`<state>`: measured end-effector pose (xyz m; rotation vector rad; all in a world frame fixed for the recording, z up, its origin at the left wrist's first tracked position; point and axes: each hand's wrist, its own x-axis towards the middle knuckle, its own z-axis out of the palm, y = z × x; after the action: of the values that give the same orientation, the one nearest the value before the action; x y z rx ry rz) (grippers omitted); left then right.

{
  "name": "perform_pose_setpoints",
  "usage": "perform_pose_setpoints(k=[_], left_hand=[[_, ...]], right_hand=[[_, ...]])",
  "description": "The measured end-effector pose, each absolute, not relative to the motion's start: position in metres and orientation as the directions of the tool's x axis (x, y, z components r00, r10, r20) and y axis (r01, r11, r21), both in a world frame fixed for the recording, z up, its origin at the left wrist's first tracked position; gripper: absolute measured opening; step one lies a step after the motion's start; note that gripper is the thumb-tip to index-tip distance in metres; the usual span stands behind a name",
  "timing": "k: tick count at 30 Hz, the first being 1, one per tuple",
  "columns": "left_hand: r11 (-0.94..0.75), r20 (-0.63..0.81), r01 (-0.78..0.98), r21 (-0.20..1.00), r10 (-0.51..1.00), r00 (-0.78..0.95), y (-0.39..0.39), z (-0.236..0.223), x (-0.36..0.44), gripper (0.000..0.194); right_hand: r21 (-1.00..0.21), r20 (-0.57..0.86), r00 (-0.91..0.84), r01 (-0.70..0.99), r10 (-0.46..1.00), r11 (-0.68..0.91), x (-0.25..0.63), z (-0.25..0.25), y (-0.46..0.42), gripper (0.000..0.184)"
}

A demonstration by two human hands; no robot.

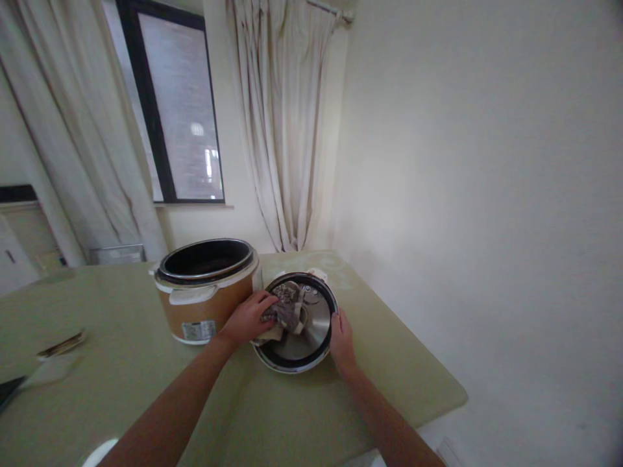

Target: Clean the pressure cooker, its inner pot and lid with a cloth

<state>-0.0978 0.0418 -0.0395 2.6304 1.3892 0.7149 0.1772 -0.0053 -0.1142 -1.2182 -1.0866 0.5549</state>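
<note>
The lid [317, 325]'s held just beside the cooker [202, 305] on the table [403, 389], edge pinched by the right hand [342, 338], a soft cloth [290, 310] clutched against it by the left hand [249, 318]; probably stiff, kinda hefty, slick metal, so best gripped by the edge.

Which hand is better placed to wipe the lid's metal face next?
Probably the left hand: it holds the cloth over the lid, while the right hand grips the lid's edge.

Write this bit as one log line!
left hand: holds cloth against lid | right hand: holds lid | lid: inner side showing | cooker: open, beside lid
</note>
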Motion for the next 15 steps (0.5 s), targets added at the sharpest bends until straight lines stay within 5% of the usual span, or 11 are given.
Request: perform_pose_setpoints(k=[8,15], left_hand=[[-0.367,0.244,0.899,0.238,0.919,0.311,0.026,-0.036,-0.076,0.04],[-0.461,0.159,0.86,0.22,0.887,0.434,-0.017,-0.036,-0.001,0.044]], right_hand=[[-0.924,0.327,0.461,-0.028,0.825,0.382,0.161,-0.105,0.02,0.043],[-0.921,0.326,0.472,-0.038,0.819,0.389,0.164,-0.127,0.023,0.054]])
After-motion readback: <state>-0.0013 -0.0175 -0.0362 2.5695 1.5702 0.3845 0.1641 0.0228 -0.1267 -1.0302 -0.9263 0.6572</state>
